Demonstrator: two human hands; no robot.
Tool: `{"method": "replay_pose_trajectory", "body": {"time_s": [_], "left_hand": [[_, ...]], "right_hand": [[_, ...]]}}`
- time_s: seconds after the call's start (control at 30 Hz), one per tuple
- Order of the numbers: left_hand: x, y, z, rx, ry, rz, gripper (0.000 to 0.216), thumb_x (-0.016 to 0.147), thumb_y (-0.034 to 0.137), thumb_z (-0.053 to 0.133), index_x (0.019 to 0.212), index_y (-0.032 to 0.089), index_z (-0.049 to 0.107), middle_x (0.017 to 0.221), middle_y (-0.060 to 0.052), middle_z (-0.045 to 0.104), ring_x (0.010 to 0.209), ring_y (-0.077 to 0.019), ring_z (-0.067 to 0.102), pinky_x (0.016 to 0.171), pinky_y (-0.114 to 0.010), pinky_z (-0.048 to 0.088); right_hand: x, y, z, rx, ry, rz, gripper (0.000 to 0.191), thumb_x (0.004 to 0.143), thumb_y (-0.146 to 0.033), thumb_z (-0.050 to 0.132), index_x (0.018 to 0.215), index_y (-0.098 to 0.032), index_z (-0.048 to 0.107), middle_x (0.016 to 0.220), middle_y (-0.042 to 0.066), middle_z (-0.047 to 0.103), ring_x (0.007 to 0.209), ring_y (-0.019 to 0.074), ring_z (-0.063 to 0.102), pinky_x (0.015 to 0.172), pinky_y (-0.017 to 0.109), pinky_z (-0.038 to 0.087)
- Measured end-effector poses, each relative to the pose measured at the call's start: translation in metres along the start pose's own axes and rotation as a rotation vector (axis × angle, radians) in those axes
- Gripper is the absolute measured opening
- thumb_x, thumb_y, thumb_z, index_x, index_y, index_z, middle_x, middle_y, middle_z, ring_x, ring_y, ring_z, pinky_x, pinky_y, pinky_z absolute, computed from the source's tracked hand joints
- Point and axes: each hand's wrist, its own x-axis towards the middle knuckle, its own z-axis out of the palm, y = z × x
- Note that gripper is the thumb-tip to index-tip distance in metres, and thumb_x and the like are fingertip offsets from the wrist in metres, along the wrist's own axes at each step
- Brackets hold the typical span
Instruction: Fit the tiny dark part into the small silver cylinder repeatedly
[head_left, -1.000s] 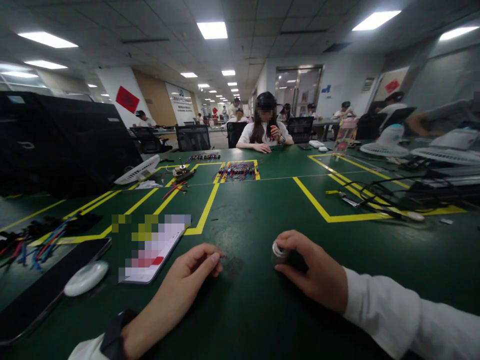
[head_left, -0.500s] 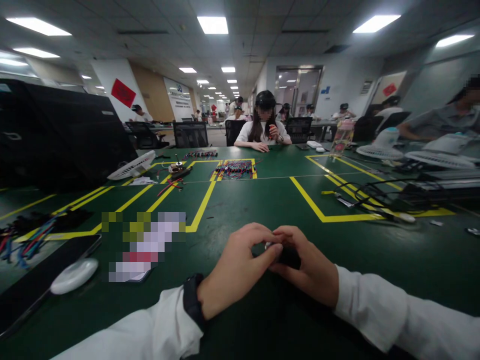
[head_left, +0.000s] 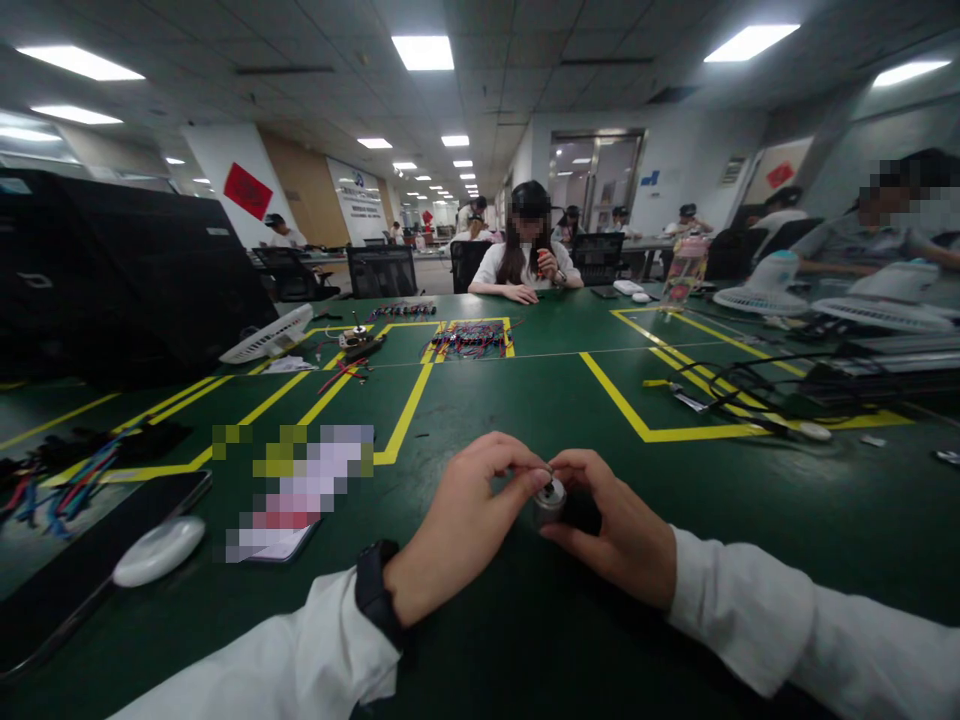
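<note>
A small silver cylindrical motor (head_left: 550,508) shows between my hands, its end face with a dark centre tilted up toward me. My right hand (head_left: 619,525) curls around its right side, thumb low and fingers at the top. The fingertips of my left hand (head_left: 469,520) are pinched together at the motor's upper end. Whatever small piece they grip there is too hidden to name. A black band (head_left: 379,590) circles my left wrist.
On the green table (head_left: 480,420), yellow tape marks out areas. Left are a phone (head_left: 292,540), a white oval object (head_left: 159,550) and bundled wires (head_left: 82,480). Wired parts (head_left: 472,340) lie ahead, black cables (head_left: 742,390) at right. Opposite sits a person (head_left: 525,250).
My left hand has shifted slightly up and left, uncovering the motor that the fingers mostly hid before. The right hand stays nearly in place around it.
</note>
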Motion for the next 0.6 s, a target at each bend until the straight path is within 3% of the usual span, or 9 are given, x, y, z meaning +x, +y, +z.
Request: {"method": "replay_pose_trajectory", "body": {"time_s": [0.23, 0.43, 0.6], "left_hand": [[-0.003, -0.007, -0.006, -0.013, 0.067, -0.009, 0.01, 0.088, 0.018, 0.055, 0.084, 0.019, 0.064, 0.09, -0.002, 0.063, 0.086, -0.0169, 0.059, 0.078, -0.03, 0.046], [-0.016, -0.03, 0.0, 0.18, -0.172, -0.061, 0.006, 0.084, 0.022, 0.063, 0.083, 0.023, 0.069, 0.091, -0.001, 0.065, 0.09, -0.02, 0.057, 0.08, -0.034, 0.043], [-0.019, -0.027, 0.004, 0.344, -0.241, -0.004, 0.004, 0.084, 0.023, 0.063, 0.085, 0.024, 0.067, 0.093, 0.0, 0.064, 0.091, -0.0214, 0.055, 0.079, -0.035, 0.04]], "right_hand": [[-0.003, 0.004, 0.001, -0.045, 0.003, 0.035, 0.055, 0.078, -0.022, 0.064, 0.123, -0.019, 0.032, 0.106, 0.005, 0.049, 0.097, 0.0128, 0.049, 0.088, 0.029, 0.044], [-0.006, 0.004, -0.004, -0.099, 0.034, 0.037, 0.054, 0.078, -0.025, 0.065, 0.122, -0.018, 0.033, 0.108, 0.006, 0.049, 0.098, 0.0131, 0.05, 0.087, 0.028, 0.045], [-0.004, 0.002, -0.006, -0.11, 0.029, -0.017, 0.046, 0.08, -0.023, 0.061, 0.119, -0.015, 0.038, 0.109, 0.008, 0.048, 0.098, 0.013, 0.049, 0.087, 0.027, 0.046]]}}
